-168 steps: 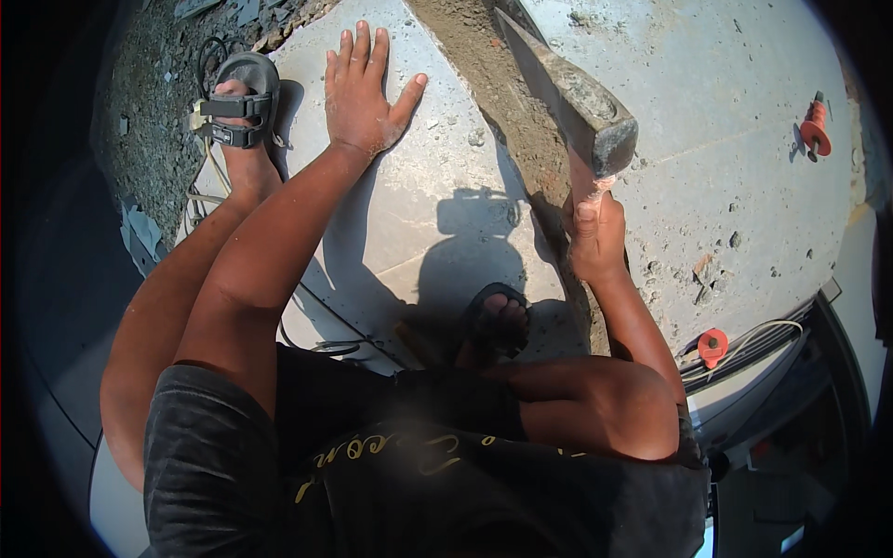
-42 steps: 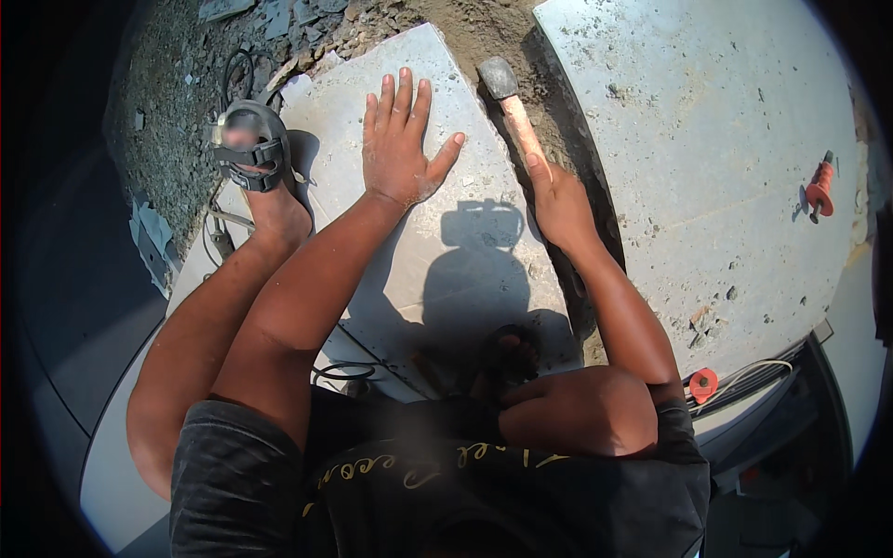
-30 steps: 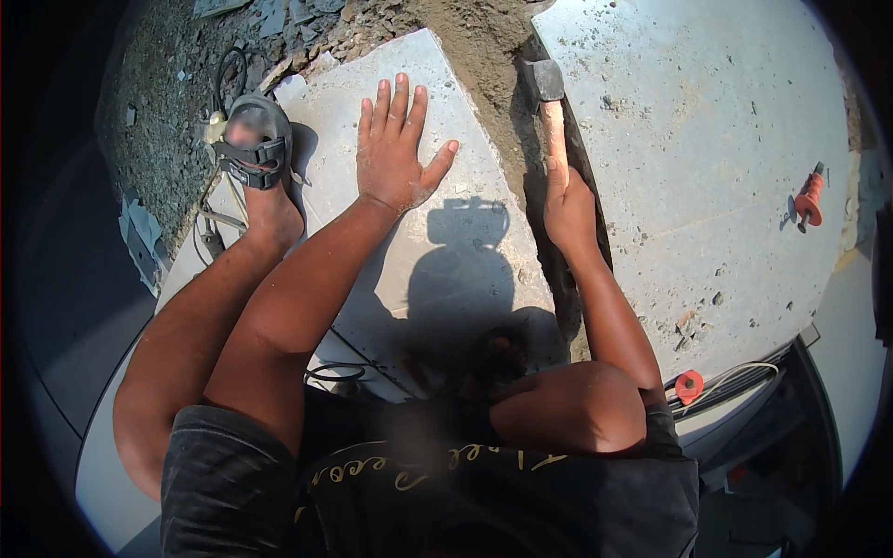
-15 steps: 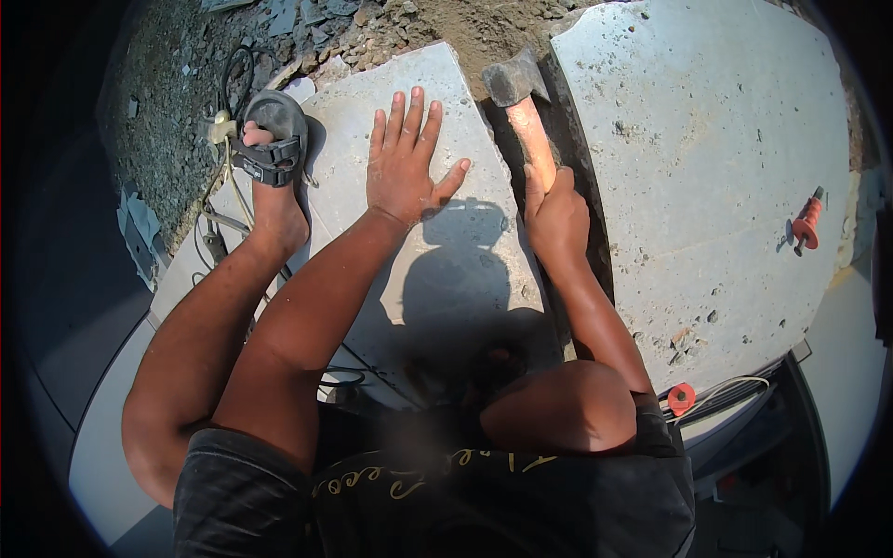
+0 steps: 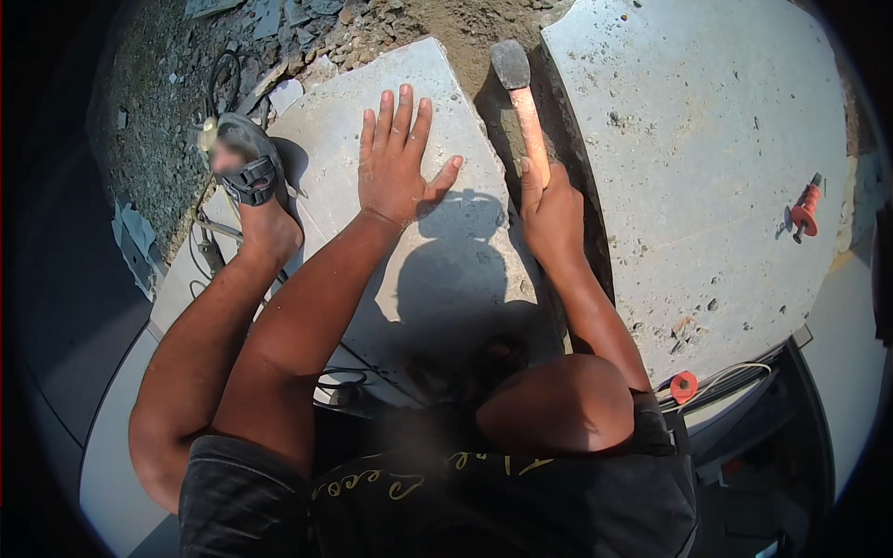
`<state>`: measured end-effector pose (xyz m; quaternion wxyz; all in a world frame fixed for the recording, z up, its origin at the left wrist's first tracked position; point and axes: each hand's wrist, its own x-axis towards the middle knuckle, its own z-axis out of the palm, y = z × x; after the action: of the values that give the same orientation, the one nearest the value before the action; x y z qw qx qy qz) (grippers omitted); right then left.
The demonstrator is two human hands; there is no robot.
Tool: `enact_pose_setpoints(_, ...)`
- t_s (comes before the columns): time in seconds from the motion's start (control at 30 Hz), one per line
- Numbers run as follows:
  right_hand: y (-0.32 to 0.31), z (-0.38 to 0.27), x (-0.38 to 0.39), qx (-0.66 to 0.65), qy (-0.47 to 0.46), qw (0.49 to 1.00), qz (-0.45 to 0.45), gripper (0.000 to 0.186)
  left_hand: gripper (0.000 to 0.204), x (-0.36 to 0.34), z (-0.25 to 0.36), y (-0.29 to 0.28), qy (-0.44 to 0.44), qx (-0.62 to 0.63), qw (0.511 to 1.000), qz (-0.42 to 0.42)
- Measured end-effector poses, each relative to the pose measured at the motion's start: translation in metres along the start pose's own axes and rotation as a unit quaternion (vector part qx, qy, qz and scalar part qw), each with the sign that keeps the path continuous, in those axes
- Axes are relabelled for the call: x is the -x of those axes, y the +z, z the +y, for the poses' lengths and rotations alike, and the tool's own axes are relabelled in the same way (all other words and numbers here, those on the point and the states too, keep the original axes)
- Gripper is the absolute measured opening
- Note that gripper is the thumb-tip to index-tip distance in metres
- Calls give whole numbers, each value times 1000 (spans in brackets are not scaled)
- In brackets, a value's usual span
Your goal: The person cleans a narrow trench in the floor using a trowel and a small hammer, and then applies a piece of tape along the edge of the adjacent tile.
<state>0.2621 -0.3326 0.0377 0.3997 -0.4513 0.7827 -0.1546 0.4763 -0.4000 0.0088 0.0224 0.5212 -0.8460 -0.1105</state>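
Note:
My right hand is wrapped round the lower part of a pale wooden handle. It belongs to a hammer with a dark grey, worn metal head. The hammer points away from me, its head over the soil at the far end of a dark gap between two concrete pieces. My left hand lies palm down with fingers spread on the left concrete slab. Nothing is held in it.
A red-handled chisel lies on the right concrete slab. Another red, round-ended tool is near my right knee, beside pale cables. My sandalled left foot stands beside black cords. Rubble borders the far left.
The hammer head has tilted and shifted slightly up and away, showing a different face. My left hand stays flat on the slab. The whole view has moved a little.

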Motion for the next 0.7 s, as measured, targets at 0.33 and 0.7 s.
enact_pose_setpoints(0.33,2,18,8,44,-11,998,39,41,80,-3,1,-5,2,5,1000,-6)
enact_pose_setpoints(0.7,-6,40,14,34,44,998,-16,45,84,-1,3,-6,-1,17,1000,-11)
